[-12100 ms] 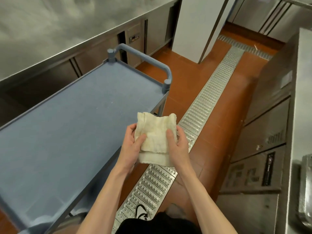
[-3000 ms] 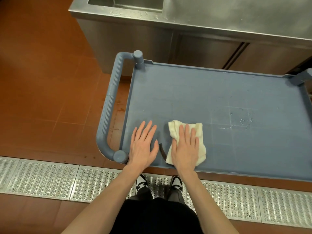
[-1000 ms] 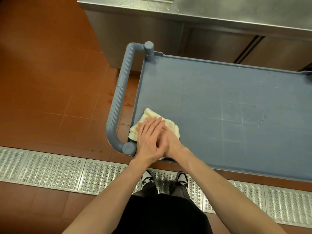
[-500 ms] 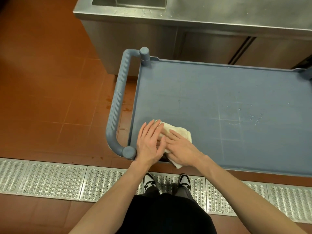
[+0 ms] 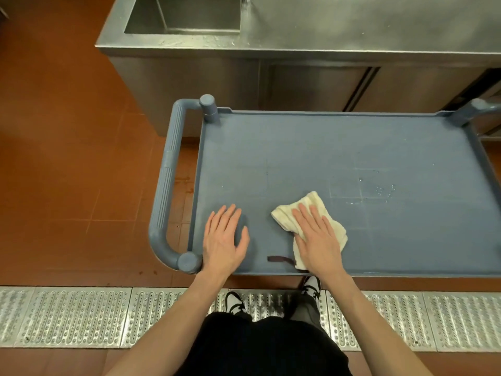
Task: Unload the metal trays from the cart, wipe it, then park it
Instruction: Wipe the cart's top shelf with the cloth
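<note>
Head view, only one. Grey-blue plastic cart (image 5: 339,147) with raised rim, top shelf seen from above, standing parallel to the stainless steel table (image 5: 352,25), just in front of its cabinet doors. No metal trays on the cart's top shelf.

Left hand (image 5: 223,238): flat on the cart shelf, fingers straight and slightly spread, holding nothing. It sits at the near-left corner of the cart, just beside the corner post of the ribbed blue cart handle (image 5: 169,180), which runs along the cart's left end.

Right hand (image 5: 315,238): flat, fingers straight, pressing down on the crumpled cream-white cloth (image 5: 311,204). Not curled round it, just palm and fingers on top. Cloth lies on the cart shelf near the front rim, right of the left hand, the two well apart. Cloth sticks out beyond the fingertips and on the right side of the hand.

Small dark brown strip (image 5: 280,259) lies on the cart shelf between the two hands, close to the front rim, its right end reaching the cloth edge.

Water droplets (image 5: 385,189) on the cart shelf, right of the cloth.

Square steel sink basin (image 5: 184,14) set into the table, beyond the cart's left end.

Perforated metal floor grating (image 5: 81,316) runs along the near side of the cart on orange-brown floor tiles (image 5: 67,131). Black-and-white shoes (image 5: 234,302) on the grating.
</note>
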